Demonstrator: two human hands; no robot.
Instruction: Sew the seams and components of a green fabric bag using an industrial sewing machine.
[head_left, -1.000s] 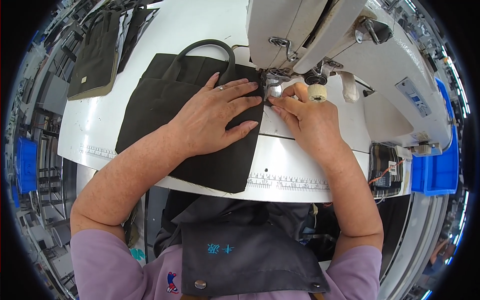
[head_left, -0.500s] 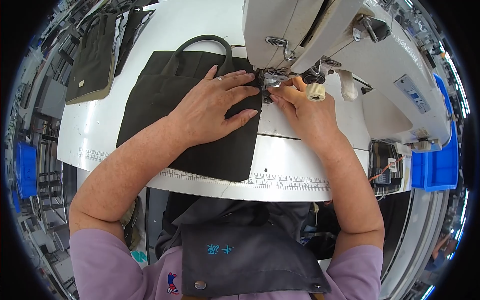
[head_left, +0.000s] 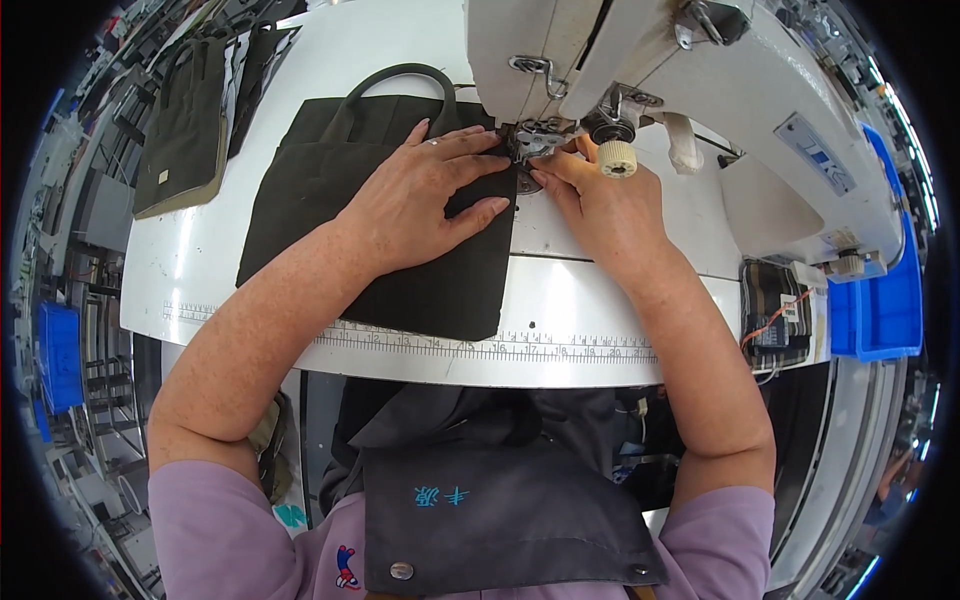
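A dark olive fabric bag piece (head_left: 390,290) with a looped handle (head_left: 412,70) lies flat under the sewing machine (head_left: 640,60). My left hand (head_left: 420,190) rests palm down on it, fingers spread, fingertips close to the presser foot (head_left: 525,145). On the other side of the foot is my right hand (head_left: 610,205). Its thumb and forefinger are pinched together by the bag's right edge, and what lies between them is too small to make out. The machine head partly covers the other right fingers.
Similar dark bag pieces (head_left: 180,150) lie at the table's far left. A ruler strip (head_left: 560,348) runs along the front edge. At right are a striped pouch with an orange cord (head_left: 775,310) and a blue bin (head_left: 880,310). Another blue bin (head_left: 60,355) stands left.
The bag piece has slid slightly away from me under the foot, its near edge now farther up from the ruler. Both hands have gone with it. The view has shifted a little.
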